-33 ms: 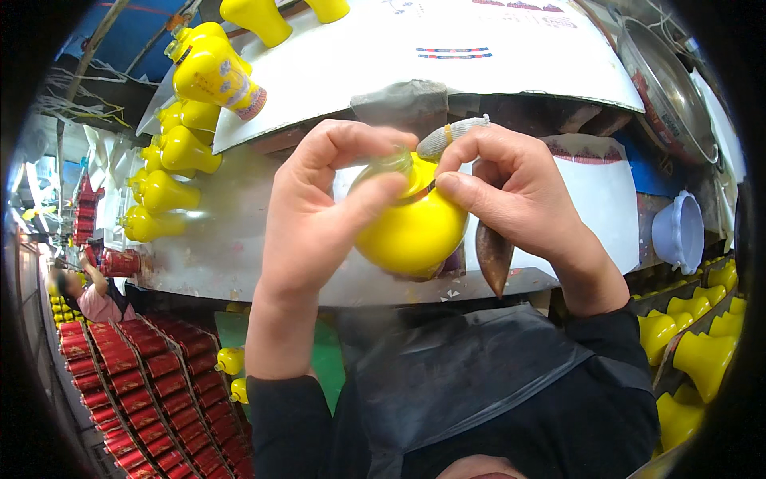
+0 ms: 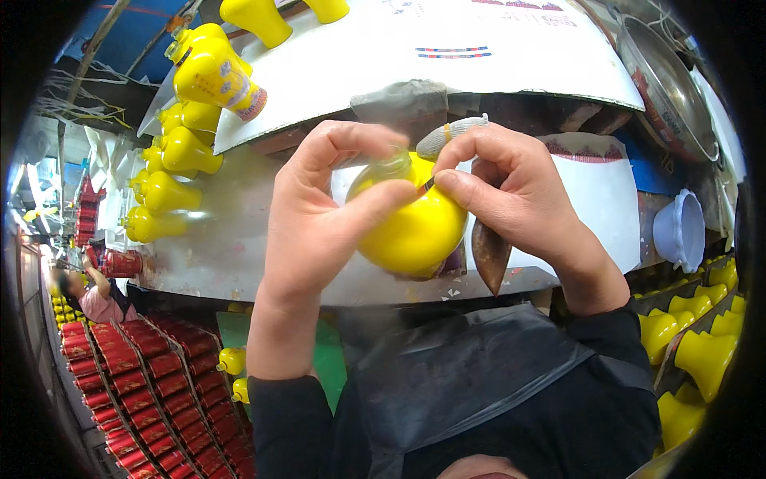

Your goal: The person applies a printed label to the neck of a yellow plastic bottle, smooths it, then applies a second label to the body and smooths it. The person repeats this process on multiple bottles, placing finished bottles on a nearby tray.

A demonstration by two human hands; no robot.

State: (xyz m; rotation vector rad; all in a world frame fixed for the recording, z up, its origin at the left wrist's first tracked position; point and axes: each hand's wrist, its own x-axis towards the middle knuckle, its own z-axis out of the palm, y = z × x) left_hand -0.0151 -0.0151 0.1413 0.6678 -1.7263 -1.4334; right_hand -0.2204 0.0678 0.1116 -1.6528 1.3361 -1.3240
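Observation:
A glossy yellow bottle (image 2: 411,235) with a clear glass mouth (image 2: 392,165) is tilted toward me at the table's near edge. My left hand (image 2: 323,203) curves round its neck, thumb pressed on the yellow shoulder, index finger blurred. A narrow dark strip (image 2: 428,184) lies against the neck, its end pinched by the thumb and index finger of my right hand (image 2: 515,188). From under that hand a brown, leaf-shaped pointed tool (image 2: 490,259) sticks out, seemingly held in the palm. A whitish knitted sleeve (image 2: 447,137) with a yellow band shows beside the right fingers.
A white sheet (image 2: 359,60) with printed strips covers the far board. Yellow bottles (image 2: 163,191) lie at left, one decorated bottle (image 2: 217,72) among them. A metal basin (image 2: 666,88) and lilac bowl (image 2: 678,231) stand right. Red stacked items (image 2: 152,383) and a person (image 2: 100,295) are at left.
My left thumb has slid right along the neck to the dark strip, and more of the strip shows. The right hand and bottle have barely moved.

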